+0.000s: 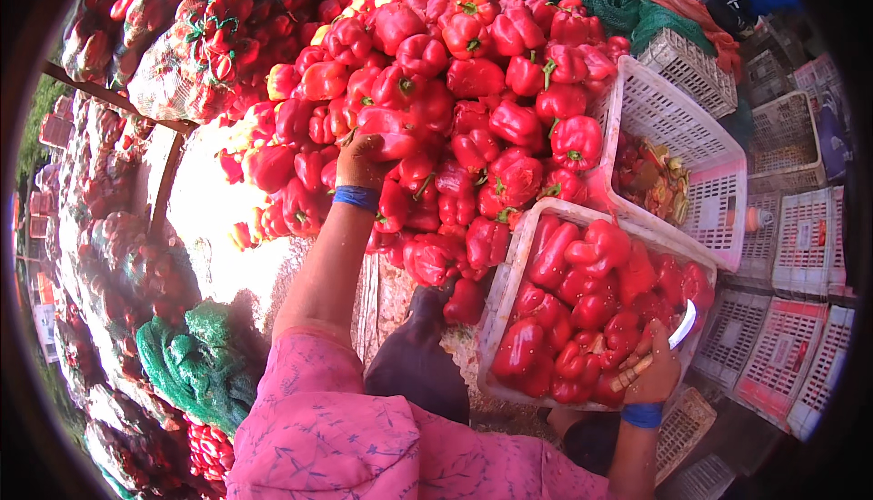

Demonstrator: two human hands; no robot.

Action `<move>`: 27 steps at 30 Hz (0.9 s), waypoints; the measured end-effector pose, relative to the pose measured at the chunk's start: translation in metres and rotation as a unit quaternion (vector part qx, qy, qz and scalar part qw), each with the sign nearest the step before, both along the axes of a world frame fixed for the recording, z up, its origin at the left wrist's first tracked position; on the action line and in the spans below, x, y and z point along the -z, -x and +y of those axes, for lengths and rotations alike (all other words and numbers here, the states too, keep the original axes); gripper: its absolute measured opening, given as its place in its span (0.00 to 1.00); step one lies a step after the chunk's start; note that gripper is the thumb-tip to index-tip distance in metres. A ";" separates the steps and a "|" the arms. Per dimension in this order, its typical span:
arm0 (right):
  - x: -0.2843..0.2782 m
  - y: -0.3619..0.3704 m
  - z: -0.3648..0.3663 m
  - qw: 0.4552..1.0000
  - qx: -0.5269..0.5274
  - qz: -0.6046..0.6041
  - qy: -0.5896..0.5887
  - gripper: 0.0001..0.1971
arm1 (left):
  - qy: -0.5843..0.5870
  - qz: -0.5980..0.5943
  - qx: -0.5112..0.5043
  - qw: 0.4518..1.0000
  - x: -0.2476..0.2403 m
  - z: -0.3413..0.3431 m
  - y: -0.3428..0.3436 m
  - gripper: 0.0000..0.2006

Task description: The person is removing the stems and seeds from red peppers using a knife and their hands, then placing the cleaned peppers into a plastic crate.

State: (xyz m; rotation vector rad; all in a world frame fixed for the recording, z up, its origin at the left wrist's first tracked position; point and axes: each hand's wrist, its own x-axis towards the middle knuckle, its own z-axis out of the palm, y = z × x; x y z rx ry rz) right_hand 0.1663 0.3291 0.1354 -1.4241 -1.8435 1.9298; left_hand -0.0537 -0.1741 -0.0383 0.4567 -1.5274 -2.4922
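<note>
A big heap of red bell peppers (473, 77) rises in front of me. At its near left side, my left hand (361, 159) is closed round a red bell pepper (389, 134); part of the fingers is hidden behind it. Over the near right corner of a white plastic crate (485, 359) full of red peppers (582, 291), my right hand (658, 368) grips a knife. The knife has a light wooden handle (631, 374) and a short curved blade (684, 325) pointing up and away from me. Blue bands circle both wrists.
Beyond the full crate stands a pinkish-white crate (718, 173) with pepper scraps (657, 177) at its bottom. Stacked crates (782, 336) line the right. Net sacks of peppers (191, 55) fill the left, and green netting (195, 364) lies near my left elbow.
</note>
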 end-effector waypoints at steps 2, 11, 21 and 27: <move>-0.007 -0.012 0.000 0.997 -0.081 0.012 -0.008 0.10 | 0.082 0.033 0.043 0.995 -0.037 0.025 -0.018 0.23; -0.062 -0.030 -0.059 0.897 -0.332 0.148 -0.250 0.09 | 0.237 0.058 0.208 0.947 -0.235 0.214 -0.128 0.28; -0.083 -0.039 -0.040 0.846 -0.258 0.211 -0.416 0.05 | 0.528 0.219 0.157 0.806 -0.278 0.327 -0.190 0.23; -0.054 -0.041 -0.018 0.864 -0.346 0.077 -0.357 0.10 | 0.508 0.185 0.146 0.829 -0.242 0.354 -0.192 0.19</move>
